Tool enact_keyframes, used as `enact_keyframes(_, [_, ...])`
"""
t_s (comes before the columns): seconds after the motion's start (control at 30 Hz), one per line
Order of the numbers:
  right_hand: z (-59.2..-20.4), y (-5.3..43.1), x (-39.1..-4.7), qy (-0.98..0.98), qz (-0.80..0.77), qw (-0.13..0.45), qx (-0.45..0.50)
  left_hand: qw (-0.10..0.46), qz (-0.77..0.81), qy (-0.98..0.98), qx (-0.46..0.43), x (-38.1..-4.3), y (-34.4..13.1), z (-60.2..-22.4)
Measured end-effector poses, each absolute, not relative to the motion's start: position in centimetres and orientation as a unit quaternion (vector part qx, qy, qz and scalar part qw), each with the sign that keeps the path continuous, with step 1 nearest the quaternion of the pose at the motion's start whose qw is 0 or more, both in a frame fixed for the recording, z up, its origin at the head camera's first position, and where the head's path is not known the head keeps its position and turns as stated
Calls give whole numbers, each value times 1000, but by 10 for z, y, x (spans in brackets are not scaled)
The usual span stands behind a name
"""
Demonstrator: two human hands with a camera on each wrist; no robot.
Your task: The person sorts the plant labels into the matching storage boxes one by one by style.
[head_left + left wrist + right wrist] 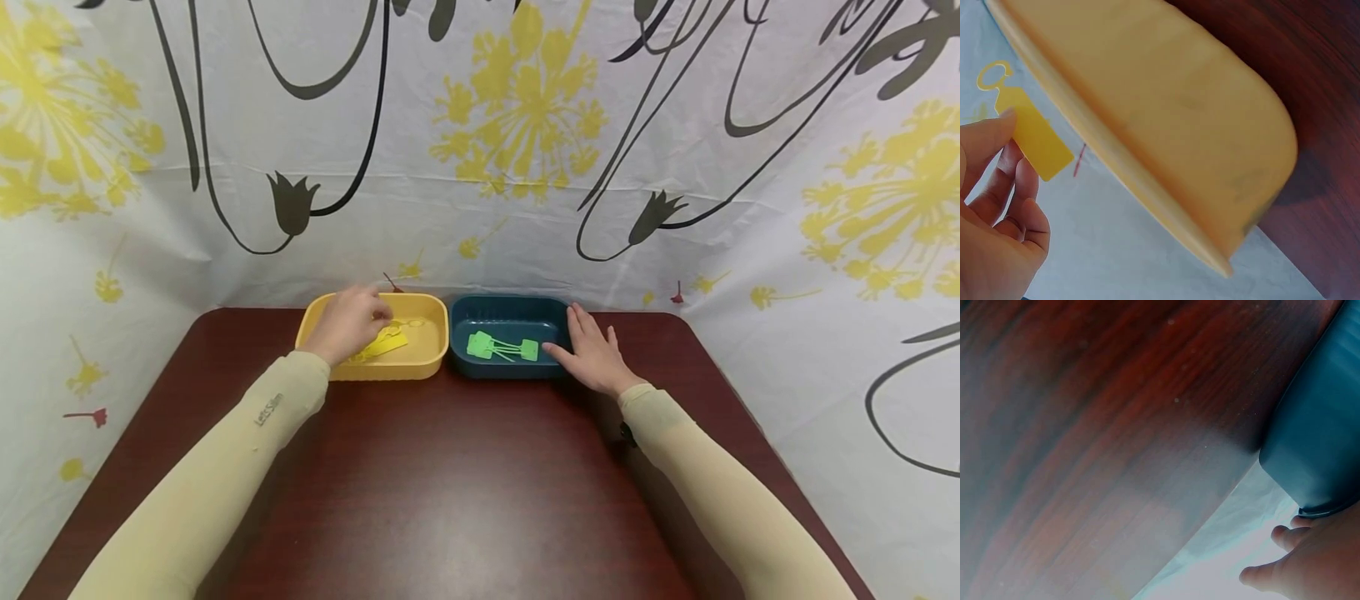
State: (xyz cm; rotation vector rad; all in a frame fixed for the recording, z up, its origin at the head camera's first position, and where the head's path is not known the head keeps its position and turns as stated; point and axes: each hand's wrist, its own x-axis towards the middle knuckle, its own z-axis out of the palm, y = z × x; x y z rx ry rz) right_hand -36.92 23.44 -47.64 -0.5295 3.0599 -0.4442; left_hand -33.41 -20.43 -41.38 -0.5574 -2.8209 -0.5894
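Observation:
My left hand (347, 323) is above the yellow tray (431, 364). In the left wrist view it pinches a flat yellow hanging tag (1036, 136) with an open ring at one end, between thumb and fingers. More yellow tags (390, 343) lie inside that tray, partly hidden under the hand. My right hand (596, 357) rests against the right rim of the dark blue tray (510, 371), its fingers fairly straight and its thumb over the inside. In this tray lie several bright green tags (481, 345) with square heads and thin stems.
Both trays stand side by side at the back edge of a dark red-brown wooden table (465, 475). Behind and beside the table hangs a white cloth (480, 225) printed with yellow and grey flowers.

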Motion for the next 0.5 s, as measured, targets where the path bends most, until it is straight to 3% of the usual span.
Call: enact_keyframes(0.5, [-478, 235, -370, 975, -142, 2, -170, 90, -100, -967, -218, -347, -210, -429])
